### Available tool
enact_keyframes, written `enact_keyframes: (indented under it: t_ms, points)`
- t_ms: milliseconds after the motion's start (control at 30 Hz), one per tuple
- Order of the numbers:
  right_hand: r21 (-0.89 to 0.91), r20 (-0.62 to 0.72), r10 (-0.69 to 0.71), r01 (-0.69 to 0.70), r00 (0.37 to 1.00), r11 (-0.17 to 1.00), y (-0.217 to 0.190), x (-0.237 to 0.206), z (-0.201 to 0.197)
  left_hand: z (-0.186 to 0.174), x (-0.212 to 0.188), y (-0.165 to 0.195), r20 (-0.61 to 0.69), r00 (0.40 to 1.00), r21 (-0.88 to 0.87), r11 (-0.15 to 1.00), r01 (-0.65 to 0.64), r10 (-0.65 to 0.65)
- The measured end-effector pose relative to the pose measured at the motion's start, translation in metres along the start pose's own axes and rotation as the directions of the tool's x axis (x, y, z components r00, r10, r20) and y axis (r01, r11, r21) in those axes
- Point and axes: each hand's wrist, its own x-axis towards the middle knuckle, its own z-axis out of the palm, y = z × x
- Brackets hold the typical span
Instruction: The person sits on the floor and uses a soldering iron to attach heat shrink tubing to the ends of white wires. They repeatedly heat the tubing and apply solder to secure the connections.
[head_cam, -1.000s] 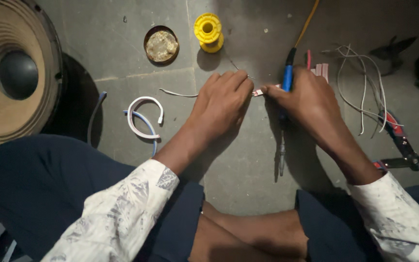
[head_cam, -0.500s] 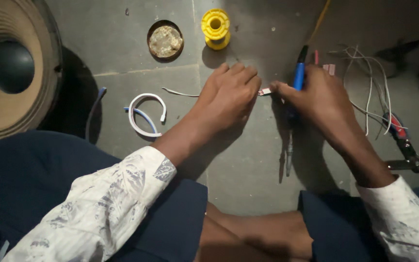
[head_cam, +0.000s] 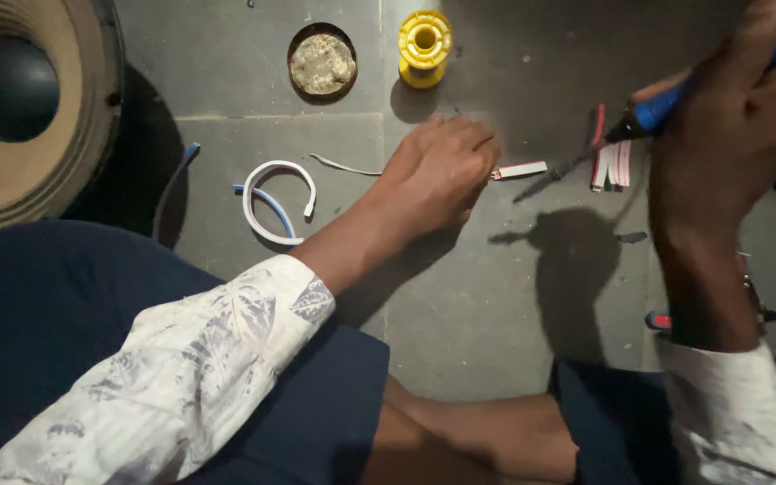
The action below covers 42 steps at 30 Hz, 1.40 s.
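The left hand (head_cam: 437, 175), in the middle of the frame, lies knuckles-up on the grey floor (head_cam: 460, 314) with its fingers curled together, pinning down one small white strip (head_cam: 521, 170) whose free end sticks out to the right of the fingertips. The right hand (head_cam: 734, 135), raised at the upper right, is wrapped tight around one blue-handled soldering iron (head_cam: 675, 106); its dark tip (head_cam: 541, 184) slants down to the left and ends just beside the strip's free end. Just right of the tip lies one small bundle of red and white strips (head_cam: 611, 162).

Left of the left hand one thin white wire (head_cam: 343, 166) runs along the floor, then one curled white and blue cable loop (head_cam: 273, 202). At the upper middle stand one round tin of pale paste (head_cam: 321, 63) and one yellow spool (head_cam: 424, 45), near each other. One large speaker cone (head_cam: 20, 99) fills the upper left corner.
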Motion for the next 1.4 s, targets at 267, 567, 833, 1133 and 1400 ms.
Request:
enact_keyframes:
  t_ms: [267, 567, 833, 1133, 1400]
  points:
    - [-0.064, 0.006, -0.337, 0.337, 0.941, 0.939, 0.014, -0.007, 0.016, 0.007, 0.004, 0.002, 0.007, 0.998, -0.040, 0.997, 0.065, -0.064]
    - [-0.089, 0.048, -0.388, 0.390, 0.921, 0.916, 0.000, -0.009, 0.025, 0.001, 0.006, 0.005, -0.035, 0.997, -0.033, 0.997, 0.065, -0.066]
    - [-0.081, 0.103, -0.411, 0.419, 0.906, 0.904, 0.011, -0.008, 0.027, -0.001, 0.008, 0.005, -0.083, 0.994, -0.057, 0.996, 0.072, -0.076]
    - [-0.058, 0.122, -0.379, 0.388, 0.917, 0.920, 0.012, -0.009, 0.030, -0.001, 0.011, 0.004, -0.058, 0.994, -0.053, 0.994, 0.093, -0.096]
    - [-0.066, 0.137, -0.390, 0.401, 0.910, 0.914, 0.008, -0.007, 0.030, -0.001, 0.010, 0.002, -0.089, 0.993, -0.091, 0.993, 0.074, -0.082]
